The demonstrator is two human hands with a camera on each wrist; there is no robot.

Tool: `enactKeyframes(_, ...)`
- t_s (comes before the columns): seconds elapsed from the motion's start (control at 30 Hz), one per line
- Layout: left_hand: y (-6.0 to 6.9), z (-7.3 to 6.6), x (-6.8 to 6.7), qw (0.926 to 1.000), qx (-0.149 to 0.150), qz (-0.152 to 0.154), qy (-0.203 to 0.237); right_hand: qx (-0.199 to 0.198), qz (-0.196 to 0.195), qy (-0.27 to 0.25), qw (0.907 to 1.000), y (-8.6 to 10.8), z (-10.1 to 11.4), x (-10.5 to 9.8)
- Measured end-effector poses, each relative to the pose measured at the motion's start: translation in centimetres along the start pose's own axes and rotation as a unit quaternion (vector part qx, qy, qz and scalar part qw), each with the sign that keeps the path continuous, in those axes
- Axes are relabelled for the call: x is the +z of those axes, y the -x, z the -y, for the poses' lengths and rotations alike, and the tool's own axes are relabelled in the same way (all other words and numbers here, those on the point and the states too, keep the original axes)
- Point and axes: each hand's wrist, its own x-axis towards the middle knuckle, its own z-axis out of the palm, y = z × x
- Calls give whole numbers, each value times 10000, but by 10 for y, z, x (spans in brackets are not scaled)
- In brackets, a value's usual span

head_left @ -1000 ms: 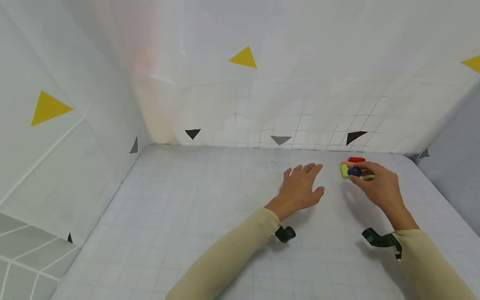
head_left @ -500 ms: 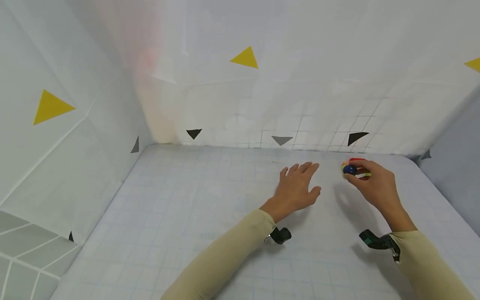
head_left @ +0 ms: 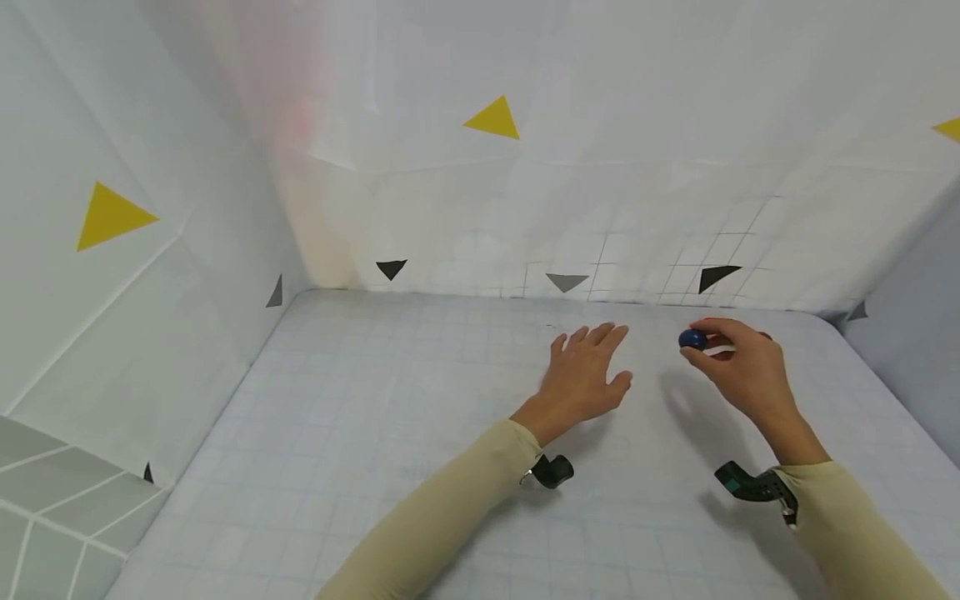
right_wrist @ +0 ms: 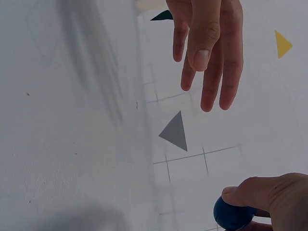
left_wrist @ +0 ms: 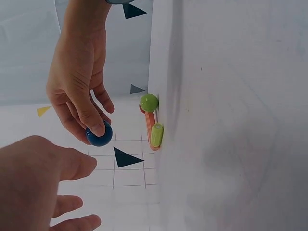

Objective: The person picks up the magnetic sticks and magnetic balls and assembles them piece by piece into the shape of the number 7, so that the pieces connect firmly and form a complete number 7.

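My right hand (head_left: 746,367) pinches a glossy blue ball (head_left: 692,339) between thumb and fingertips, at the far right of the table. The left wrist view shows that ball held apart from a small group of pieces on the tabletop: a green ball (left_wrist: 149,102), an orange stick (left_wrist: 150,125) and a short yellow-green cylinder (left_wrist: 157,134). A red piece is partly hidden by the green ball. From the head view, the right hand covers most of this group. My left hand (head_left: 577,379) hovers to the left with fingers spread, holding nothing.
A white sheet with faint grid lines covers the table (head_left: 390,400). White walls with yellow and dark triangles rise at the back, left and right. On each wrist sits a black camera mount, such as the left one (head_left: 553,472).
The blue ball has shifted slightly left in my right hand's pinch, away from the coloured pieces. Those pieces are now mostly behind the hand. My left hand has drifted a little left.
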Motion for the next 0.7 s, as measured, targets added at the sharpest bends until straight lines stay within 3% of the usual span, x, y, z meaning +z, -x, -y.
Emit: enactKeyframes(0.7, 5, 21, -7, 9998, -72, -205, 33, 133, 277, -18, 9995, -11, 21, 11)
